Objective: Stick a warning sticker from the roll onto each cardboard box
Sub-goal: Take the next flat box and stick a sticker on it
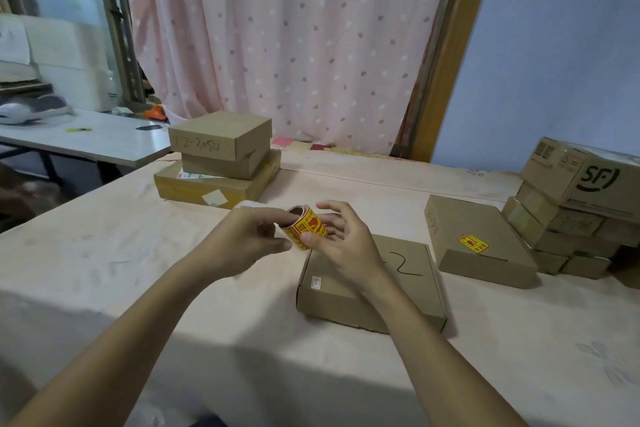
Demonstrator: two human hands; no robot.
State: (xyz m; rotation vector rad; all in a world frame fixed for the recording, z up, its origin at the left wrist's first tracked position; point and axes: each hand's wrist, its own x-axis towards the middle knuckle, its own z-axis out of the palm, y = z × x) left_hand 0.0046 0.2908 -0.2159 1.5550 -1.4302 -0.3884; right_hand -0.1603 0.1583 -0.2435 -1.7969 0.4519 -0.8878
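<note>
1. The left hand (256,239) grasped the sticker roll (306,225), fingers curled at its open end; one fingertip seemed to sit in the core, though I could not be sure.
2. The right hand (341,243) was released. Its thumb tip pressed on the roll's outermost yellow-and-red sticker, and its other fingers were spread loosely behind, gripping nothing that showed.
3. The roll hung in the air between both hands, above the near box's far-left corner and touching no box.
4. That near box (398,274), flat, marked with a handwritten "2" and showing no warning sticker, lay on the table (138,253) at 5 o'clock from the roll.
5. At 3 o'clock lay a second flat box (491,260), already carrying a warning sticker (472,243) on its lid.
6. At 11 o'clock stood a left stack of boxes (221,156), and far out at 2 o'clock a right stack of boxes (571,201); I saw no warning sticker on either.
7. Judged step: lifting a sticker's edge for the near box.
8. Likely faults:
   - A thumb sliding instead of catching the edge would leave the sticker on its backing.
   - Peeling fast with loose fingers could let it curl and stick to itself.
   - A light hold at the core could let the roll drop.
   - A hasty placement could go on crooked or cover the "2".
</note>
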